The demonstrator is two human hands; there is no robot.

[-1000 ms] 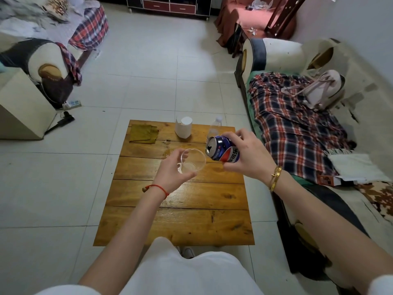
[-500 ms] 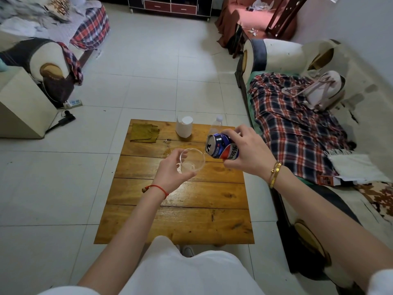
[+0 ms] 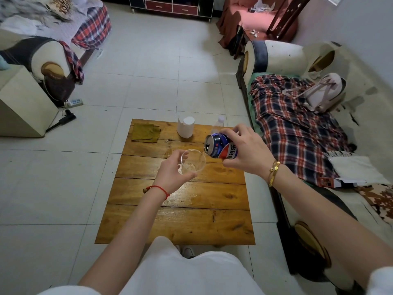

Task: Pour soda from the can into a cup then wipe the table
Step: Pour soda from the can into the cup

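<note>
Above the middle of the wooden table (image 3: 170, 226) my left hand (image 3: 170, 177) holds a clear cup (image 3: 194, 161), fingers curled round its wall. My right hand (image 3: 244, 152) grips a blue soda can (image 3: 219, 145) tipped on its side, its mouth touching the cup's right rim. A thin stream of liquid shows at the can's opening. An olive cloth (image 3: 145, 133) lies flat at the table's far left corner. A small wet patch (image 3: 195, 196) glistens on the table's near-right boards.
A white paper roll (image 3: 186, 126) and a clear plastic bottle (image 3: 219, 122) stand at the table's far edge. A sofa with a plaid blanket (image 3: 293, 124) runs along the right side. Tiled floor surrounds the table's left and far sides; my knees sit at its near edge.
The can has tipped further and come closer until its mouth meets the cup's rim. The cup has stayed nearly where it was.
</note>
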